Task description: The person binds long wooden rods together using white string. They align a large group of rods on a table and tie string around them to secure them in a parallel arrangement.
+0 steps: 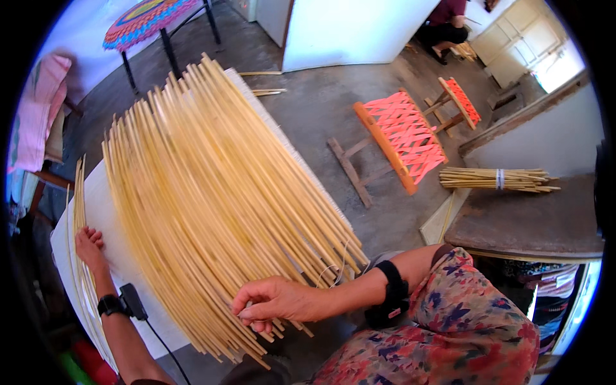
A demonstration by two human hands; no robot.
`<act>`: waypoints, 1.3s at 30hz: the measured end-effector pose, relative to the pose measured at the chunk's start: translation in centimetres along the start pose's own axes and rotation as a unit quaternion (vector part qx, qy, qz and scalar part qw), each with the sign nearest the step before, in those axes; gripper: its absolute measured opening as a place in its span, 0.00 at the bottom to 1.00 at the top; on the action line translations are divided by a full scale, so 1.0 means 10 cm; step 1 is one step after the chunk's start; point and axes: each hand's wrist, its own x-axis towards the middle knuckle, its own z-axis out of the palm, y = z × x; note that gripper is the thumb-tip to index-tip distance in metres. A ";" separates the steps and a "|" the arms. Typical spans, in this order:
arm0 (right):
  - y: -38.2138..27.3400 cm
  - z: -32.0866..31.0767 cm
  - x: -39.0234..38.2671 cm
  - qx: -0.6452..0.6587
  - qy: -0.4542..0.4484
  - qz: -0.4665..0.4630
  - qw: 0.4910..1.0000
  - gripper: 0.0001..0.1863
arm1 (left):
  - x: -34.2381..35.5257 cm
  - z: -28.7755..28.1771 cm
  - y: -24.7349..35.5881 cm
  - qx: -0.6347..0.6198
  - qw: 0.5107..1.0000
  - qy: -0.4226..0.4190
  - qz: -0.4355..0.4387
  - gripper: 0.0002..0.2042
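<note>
A broad layer of long, pale yellow reed sticks [212,192] lies side by side across a white surface [112,205]. At its left edge, my left hand [91,249] is loosely closed beside a narrow group of thinner sticks [79,192]; whether it grips one is hidden. Over the near ends of the layer, my right hand [276,300] is closed in a pinch. Something small and whitish shows at its fingertips, too small to name. A thin white string [341,264] loops over the stick ends just right of that hand.
A tied bundle of sticks [500,179] rests on a dark ledge [532,218] at right. Beyond the layer stand a stool woven with orange strips [404,138] and a smaller similar one [463,101]. A colourful round stool [144,22] is far left. Another person [446,29] crouches far back.
</note>
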 end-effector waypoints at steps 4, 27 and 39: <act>-0.04 -0.01 -0.02 -0.034 0.016 0.009 0.999 0.09 | -0.07 0.12 0.01 -0.025 1.000 0.009 -0.011 0.12; -0.14 0.08 -0.07 -0.075 0.057 0.026 0.995 0.07 | -0.42 0.25 0.60 -0.001 0.997 0.055 -0.062 0.17; -0.14 0.07 -0.10 -0.077 0.049 0.016 0.996 0.07 | -0.25 0.41 1.17 -0.197 0.977 0.084 -0.003 0.16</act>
